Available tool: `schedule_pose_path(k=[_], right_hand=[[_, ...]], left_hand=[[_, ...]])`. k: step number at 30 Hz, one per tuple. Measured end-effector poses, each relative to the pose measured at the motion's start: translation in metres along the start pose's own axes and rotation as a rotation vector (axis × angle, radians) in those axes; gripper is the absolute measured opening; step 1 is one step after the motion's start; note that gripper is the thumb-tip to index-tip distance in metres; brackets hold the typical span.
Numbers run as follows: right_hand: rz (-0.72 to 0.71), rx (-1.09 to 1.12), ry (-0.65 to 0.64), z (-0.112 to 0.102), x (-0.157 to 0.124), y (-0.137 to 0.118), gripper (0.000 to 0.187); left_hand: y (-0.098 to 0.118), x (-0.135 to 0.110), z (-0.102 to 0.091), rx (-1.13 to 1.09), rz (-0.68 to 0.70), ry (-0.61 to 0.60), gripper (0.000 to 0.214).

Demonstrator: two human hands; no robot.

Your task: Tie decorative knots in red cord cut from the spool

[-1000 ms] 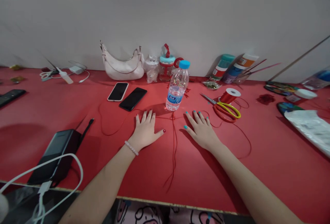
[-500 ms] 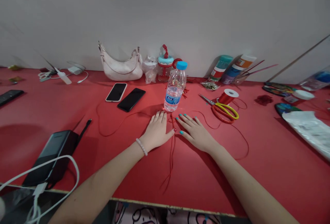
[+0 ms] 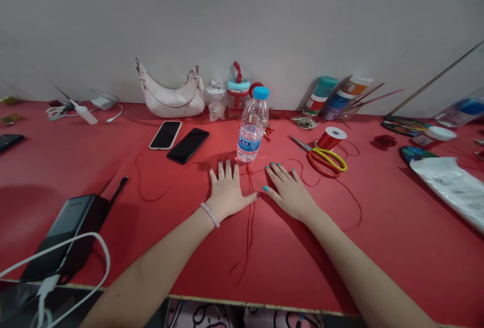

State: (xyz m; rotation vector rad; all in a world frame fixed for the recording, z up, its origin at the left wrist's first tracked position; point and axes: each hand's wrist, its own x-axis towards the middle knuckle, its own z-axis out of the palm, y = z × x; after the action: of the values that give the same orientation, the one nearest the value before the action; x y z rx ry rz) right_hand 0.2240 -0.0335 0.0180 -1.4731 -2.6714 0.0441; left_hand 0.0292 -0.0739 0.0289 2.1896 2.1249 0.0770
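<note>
My left hand (image 3: 227,189) lies flat on the red table with its fingers spread, its thumb reaching over the red cord (image 3: 251,207). To the right of that cord, my right hand (image 3: 289,192) also rests palm down, fingers stretched out and holding nothing. Between and just beyond the hands stands a clear water bottle (image 3: 250,142) with a blue cap, partly filled. A small knotted part of the cord shows at the bottle's base. Loose cord strands trail toward me and curve off to both sides.
Scissors (image 3: 325,160) with yellow and red handles lie beside a red thread spool (image 3: 329,139) on the right. Two phones, a black one (image 3: 188,145) and a white-edged one (image 3: 165,135), lie left of the bottle. A white handbag (image 3: 172,99) and black power bank (image 3: 66,235) are farther left.
My left hand's fingers have spread wider and moved slightly left, away from the knot. My right hand stays flat in nearly the same place. The view has tilted down a little.
</note>
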Motion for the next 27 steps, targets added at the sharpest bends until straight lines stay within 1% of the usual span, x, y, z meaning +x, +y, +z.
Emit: schedule_pose_path(k=[8, 14, 17, 20, 23, 27], right_hand=[[0.047, -0.036, 0.014, 0.000, 0.000, -0.002, 0.068], [0.028, -0.027, 0.020, 0.000, 0.000, -0.003, 0.070], [0.023, -0.016, -0.007, -0.003, 0.000, -0.003, 0.069], [0.010, -0.021, -0.021, -0.005, 0.000, -0.005, 0.065], [-0.006, -0.052, -0.016, -0.006, 0.000, -0.007, 0.061], [0.005, -0.082, -0.018, -0.005, 0.000, -0.010, 0.059]], left_hand=[[-0.002, -0.001, 0.001, 0.013, -0.043, 0.019, 0.115], [-0.004, -0.006, 0.000, 0.045, -0.072, 0.051, 0.115], [-0.004, -0.008, -0.001, 0.041, 0.007, 0.077, 0.103], [-0.005, -0.008, -0.001, 0.014, 0.109, 0.060, 0.085], [-0.006, -0.008, -0.001, -0.010, 0.119, 0.024, 0.080], [-0.005, -0.009, -0.003, 0.011, 0.129, 0.048, 0.078]])
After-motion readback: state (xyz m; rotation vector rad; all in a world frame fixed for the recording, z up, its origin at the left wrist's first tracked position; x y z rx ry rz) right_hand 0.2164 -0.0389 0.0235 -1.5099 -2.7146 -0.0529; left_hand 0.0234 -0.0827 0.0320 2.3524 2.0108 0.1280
